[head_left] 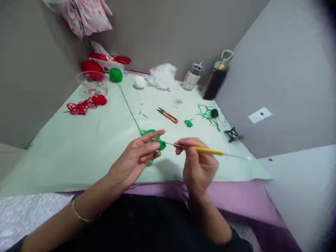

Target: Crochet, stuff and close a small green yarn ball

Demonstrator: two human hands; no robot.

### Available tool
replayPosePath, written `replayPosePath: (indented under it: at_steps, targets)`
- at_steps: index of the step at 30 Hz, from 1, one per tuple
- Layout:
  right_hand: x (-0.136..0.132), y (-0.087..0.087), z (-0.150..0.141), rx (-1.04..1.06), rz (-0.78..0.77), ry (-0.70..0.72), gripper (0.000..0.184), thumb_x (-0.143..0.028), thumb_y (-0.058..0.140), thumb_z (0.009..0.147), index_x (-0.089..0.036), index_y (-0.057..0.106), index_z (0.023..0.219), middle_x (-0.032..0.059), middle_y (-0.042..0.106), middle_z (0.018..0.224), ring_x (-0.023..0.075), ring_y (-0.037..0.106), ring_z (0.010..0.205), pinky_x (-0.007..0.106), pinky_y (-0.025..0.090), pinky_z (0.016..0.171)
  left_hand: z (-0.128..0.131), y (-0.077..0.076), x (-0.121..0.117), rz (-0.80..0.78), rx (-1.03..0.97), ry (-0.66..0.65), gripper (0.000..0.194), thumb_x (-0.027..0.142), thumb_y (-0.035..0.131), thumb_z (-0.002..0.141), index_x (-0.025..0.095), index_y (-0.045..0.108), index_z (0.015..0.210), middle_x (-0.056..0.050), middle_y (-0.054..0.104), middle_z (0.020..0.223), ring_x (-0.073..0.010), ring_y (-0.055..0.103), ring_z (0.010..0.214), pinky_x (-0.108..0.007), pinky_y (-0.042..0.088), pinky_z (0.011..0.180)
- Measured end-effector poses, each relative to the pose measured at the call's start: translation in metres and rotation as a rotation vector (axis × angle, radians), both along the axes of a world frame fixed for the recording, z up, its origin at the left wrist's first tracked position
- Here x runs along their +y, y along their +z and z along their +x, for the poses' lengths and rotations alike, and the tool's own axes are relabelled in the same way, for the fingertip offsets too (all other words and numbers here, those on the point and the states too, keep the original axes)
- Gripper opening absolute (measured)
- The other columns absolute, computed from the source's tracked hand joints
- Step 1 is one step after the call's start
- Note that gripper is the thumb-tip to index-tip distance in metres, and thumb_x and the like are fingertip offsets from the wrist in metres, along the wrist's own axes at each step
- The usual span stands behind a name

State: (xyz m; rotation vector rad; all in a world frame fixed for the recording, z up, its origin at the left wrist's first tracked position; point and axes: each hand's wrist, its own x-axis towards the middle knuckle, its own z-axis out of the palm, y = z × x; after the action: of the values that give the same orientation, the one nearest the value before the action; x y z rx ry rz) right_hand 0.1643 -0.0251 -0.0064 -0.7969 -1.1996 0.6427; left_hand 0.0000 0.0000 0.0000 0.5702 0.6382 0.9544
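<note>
Pinching the green piece (162,145) between thumb and fingers, the left hand (136,153) has it at its fingertips, forefinger stretched out above; the right hand (198,164) is closed pen-style on the yellow hook (208,150), tip pointing left at the piece's right edge, can't tell if it's in a stitch. Piece looks small, light, soft and squashy, likely not slippery or fragile, though loops could stretch or snag; best held flat by the worked edge, close to the hook tip. Hook looks stiff, slim and light, probably smooth; handle is the place to grip, thin metal shaft less so. Yarn (130,108) runs from the left hand up to the green ball (116,75), limp, probably easy to tangle. Snips (168,115) lie just beyond the gap between the hands, blades pointing away to the left; take by the orange handle. Writing: can (190,81) beyond the right hand has a label with dark lettering, too blurred to read; tissue box (106,65) far beyond the left hand has red-and-white print, not legible; tub (104,87) nearer that hand shows a red mark, unclear. No brand readable anywhere.
</note>
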Motion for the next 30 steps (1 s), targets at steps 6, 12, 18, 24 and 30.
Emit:
replayPosePath:
  at_steps: [6,12,18,24,30]
  targets:
    - [0.008,-0.001,-0.004,-0.157,0.004,0.015,0.018,-0.02,0.062,0.102,-0.025,0.079,0.104,0.0031,0.075,0.094,0.0161,0.068,0.081,0.032,0.057,0.071,0.008,0.009,-0.004,0.14,0.049,0.025,0.042,0.018,0.084,0.082,0.027,0.078,0.123,0.0,0.069,0.093,-0.0115,0.062,0.089,-0.019,0.049,0.08]
    - [0.001,-0.01,-0.01,-0.501,0.212,-0.195,0.034,-0.007,0.066,0.096,-0.03,0.077,0.119,0.0063,0.075,0.109,0.0196,0.072,0.095,0.035,0.062,0.077,0.011,0.005,-0.004,0.131,0.074,0.119,0.041,0.022,0.088,0.078,0.023,0.079,0.119,0.001,0.067,0.086,-0.0093,0.056,0.076,-0.019,0.048,0.078]
    - [0.005,-0.004,0.0,-0.208,0.045,-0.097,0.023,-0.014,0.06,0.102,-0.027,0.079,0.108,0.0032,0.074,0.095,0.0147,0.068,0.076,0.031,0.057,0.069,0.004,0.004,0.003,-0.012,-0.048,-0.017,0.028,0.023,0.083,0.083,0.019,0.083,0.111,0.009,0.046,0.064,-0.0015,0.024,0.048,-0.024,0.053,0.087]
    - [0.008,-0.002,0.0,-0.047,-0.125,0.107,0.014,-0.025,0.066,0.101,-0.026,0.08,0.102,0.002,0.074,0.093,0.0129,0.066,0.075,0.029,0.053,0.069,0.007,0.002,-0.002,0.206,0.161,0.056,0.032,0.024,0.083,0.084,0.028,0.081,0.115,0.0,0.07,0.097,-0.0106,0.054,0.081,-0.021,0.044,0.075]
    - [0.011,-0.001,0.001,0.184,-0.223,0.223,0.016,-0.03,0.065,0.101,-0.024,0.079,0.096,0.0015,0.075,0.088,0.0112,0.064,0.07,0.026,0.052,0.067,0.004,0.0,-0.004,0.266,0.254,0.024,0.028,0.029,0.077,0.089,0.029,0.08,0.117,-0.003,0.068,0.106,-0.017,0.053,0.099,-0.025,0.038,0.073]
